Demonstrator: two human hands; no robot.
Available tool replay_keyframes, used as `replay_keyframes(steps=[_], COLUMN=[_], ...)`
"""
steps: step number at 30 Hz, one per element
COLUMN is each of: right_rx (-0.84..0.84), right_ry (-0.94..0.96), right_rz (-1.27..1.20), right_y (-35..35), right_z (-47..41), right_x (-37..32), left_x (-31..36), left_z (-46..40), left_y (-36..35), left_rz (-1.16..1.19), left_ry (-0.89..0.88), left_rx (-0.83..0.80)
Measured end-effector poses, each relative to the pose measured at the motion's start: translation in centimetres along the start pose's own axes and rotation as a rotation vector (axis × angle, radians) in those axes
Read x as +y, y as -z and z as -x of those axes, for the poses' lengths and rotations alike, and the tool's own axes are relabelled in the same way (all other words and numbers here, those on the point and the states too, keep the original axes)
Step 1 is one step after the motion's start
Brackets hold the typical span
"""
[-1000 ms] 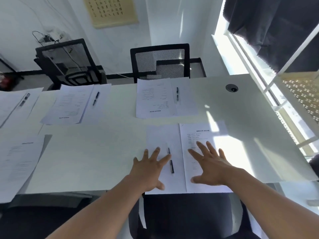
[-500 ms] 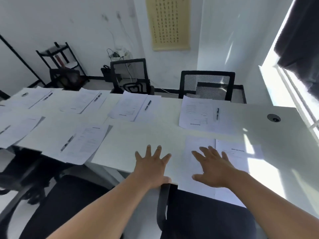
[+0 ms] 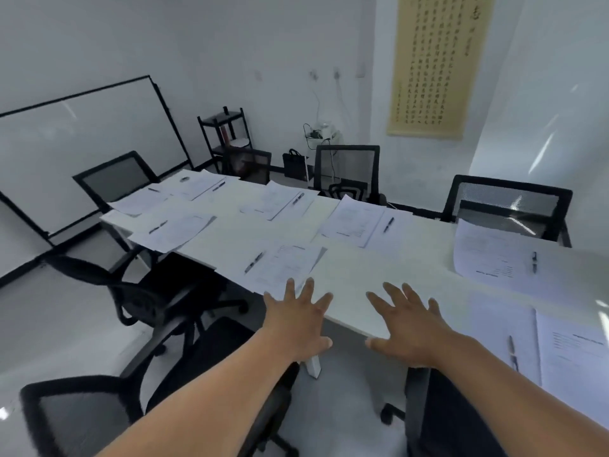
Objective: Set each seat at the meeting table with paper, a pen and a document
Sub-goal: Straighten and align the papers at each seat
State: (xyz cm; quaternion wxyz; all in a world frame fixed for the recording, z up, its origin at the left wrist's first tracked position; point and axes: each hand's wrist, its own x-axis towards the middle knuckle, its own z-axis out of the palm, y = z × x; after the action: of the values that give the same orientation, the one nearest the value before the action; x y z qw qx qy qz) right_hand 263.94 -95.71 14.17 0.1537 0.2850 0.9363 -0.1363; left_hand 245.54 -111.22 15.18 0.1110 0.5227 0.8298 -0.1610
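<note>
A long white meeting table (image 3: 379,278) carries several sets of paper, pen and printed document. The nearest set lies at the right: a blank sheet (image 3: 497,328) with a dark pen (image 3: 512,352) on it and a printed document (image 3: 575,352) beside it. Another set with a pen (image 3: 254,262) lies just beyond my left hand. My left hand (image 3: 296,321) and my right hand (image 3: 408,328) hover with spread fingers over the table's near edge, holding nothing.
Black mesh office chairs (image 3: 347,173) stand around the table, with one (image 3: 138,301) at the near left and one (image 3: 441,413) below my right arm. A whiteboard (image 3: 79,140) leans at the left wall. A small black shelf (image 3: 227,140) and a scroll (image 3: 435,64) are at the back.
The view has swung left along the table, showing more seats. Both hands have lifted off the nearest sheets, which now lie to their right, and stay spread.
</note>
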Motion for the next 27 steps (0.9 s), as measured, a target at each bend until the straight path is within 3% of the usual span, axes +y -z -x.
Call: replay_keyframes(steps=[6,12,18,27], right_rx=[0.021,0.063,0.086,0.026], right_ry=[0.002,-0.032,-0.088,-0.176], right_rz=[-0.019,-0.040,-0.036,-0.099], right_y=[-0.7,0.0,2.0,2.3], right_z=[-1.7,-2.9,-6.5,-19.5], right_x=[-12.7,-21.1,-24.7,-24.7], left_x=[-10.8,-18.9,-23.4,-30.2], left_z=[5.1,8.1,6.4,-5.0], left_y=[-2.2,-2.7,-2.1,-2.2], left_rz=[0.008,0.029,0.063,0.060], left_ry=[-0.010,-0.004,-0.037,-0.066], left_rx=[0.008,0.044,0.061,-0.002])
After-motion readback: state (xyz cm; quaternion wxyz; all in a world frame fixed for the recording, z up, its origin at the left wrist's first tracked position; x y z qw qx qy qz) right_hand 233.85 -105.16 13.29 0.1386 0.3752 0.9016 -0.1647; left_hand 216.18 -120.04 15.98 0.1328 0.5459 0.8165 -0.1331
